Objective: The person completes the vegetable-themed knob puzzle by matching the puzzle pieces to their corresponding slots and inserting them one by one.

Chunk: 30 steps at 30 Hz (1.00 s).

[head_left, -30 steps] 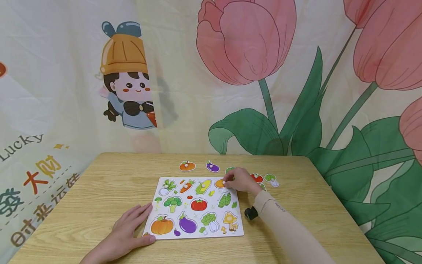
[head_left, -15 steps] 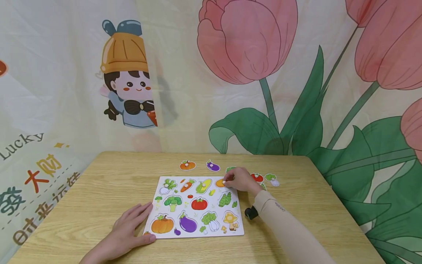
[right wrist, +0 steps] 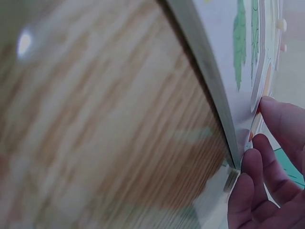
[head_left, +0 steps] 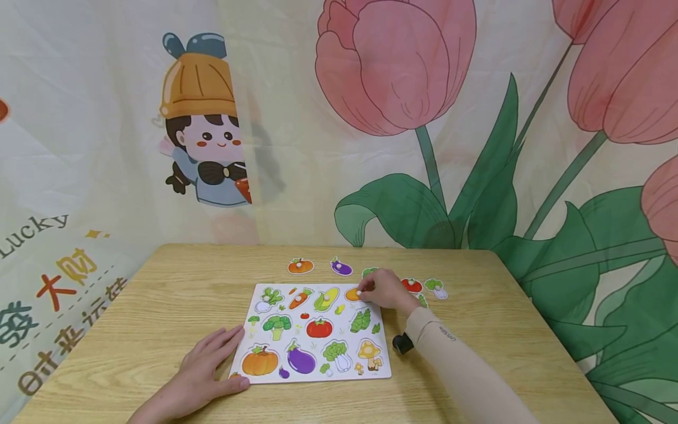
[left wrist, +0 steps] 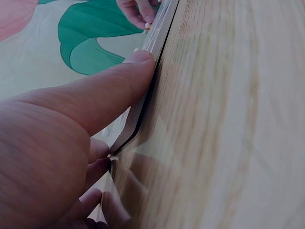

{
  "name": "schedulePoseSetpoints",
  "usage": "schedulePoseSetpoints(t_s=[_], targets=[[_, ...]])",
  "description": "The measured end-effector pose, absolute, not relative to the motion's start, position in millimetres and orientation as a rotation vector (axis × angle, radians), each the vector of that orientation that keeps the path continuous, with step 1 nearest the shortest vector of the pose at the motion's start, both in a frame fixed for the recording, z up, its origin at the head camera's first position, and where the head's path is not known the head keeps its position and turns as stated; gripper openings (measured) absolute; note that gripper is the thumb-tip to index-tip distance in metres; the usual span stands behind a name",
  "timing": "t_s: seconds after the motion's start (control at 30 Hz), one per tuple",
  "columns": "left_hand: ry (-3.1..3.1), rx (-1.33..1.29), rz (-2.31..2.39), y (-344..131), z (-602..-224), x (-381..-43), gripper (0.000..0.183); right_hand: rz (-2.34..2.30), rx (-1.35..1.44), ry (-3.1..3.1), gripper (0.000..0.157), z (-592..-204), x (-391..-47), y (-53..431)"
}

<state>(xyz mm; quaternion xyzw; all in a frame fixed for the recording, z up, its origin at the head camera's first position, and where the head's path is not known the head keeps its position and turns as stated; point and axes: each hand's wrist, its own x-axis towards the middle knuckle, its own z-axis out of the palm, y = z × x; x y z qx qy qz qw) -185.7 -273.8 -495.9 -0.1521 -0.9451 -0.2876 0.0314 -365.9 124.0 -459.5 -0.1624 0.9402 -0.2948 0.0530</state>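
A white vegetable puzzle board [head_left: 341, 325] lies on the wooden table, with knobbed turnip, carrot and corn pieces along its top row. At its top right corner, my right hand [head_left: 391, 290] pinches an orange rounded puzzle piece [head_left: 352, 293], partly hidden by the fingers. The right wrist view shows thumb and fingertips [right wrist: 267, 106] around this piece, low against the board. My left hand [head_left: 203, 365] rests at the board's left side, fingers extended along the edge. Its thumb [left wrist: 121, 78] lies over the front left corner in the left wrist view.
Behind the board lie loose knobbed pieces: a pumpkin [head_left: 301, 266], an eggplant [head_left: 341, 267], a tomato [head_left: 412, 285] and a bok choy [head_left: 436, 288]. Green pieces are partly covered by the right hand. A small black object [head_left: 402, 343] shows beneath the right wrist.
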Motion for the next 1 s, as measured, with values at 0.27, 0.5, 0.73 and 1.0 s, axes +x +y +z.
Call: schedulePoseSetpoints(t_s=[0.27,0.5,0.73,1.0], targets=[[-2.892,-0.475,-0.911,-276,-499,-188,0.099,-0.872,-0.480,2.870,0.006,-461,-365,123],[-2.887,-0.475,-0.931,-276,-499,-189,0.100,-0.827,-0.538,2.864,0.022,-459,-364,127],[-2.900,-0.469,-0.925,-276,-500,-189,0.100,-0.830,-0.621,2.846,0.028,-449,-356,142],[-2.901,-0.477,-0.902,-276,-499,-187,0.099,-0.848,-0.666,2.872,0.027,-431,-347,179]])
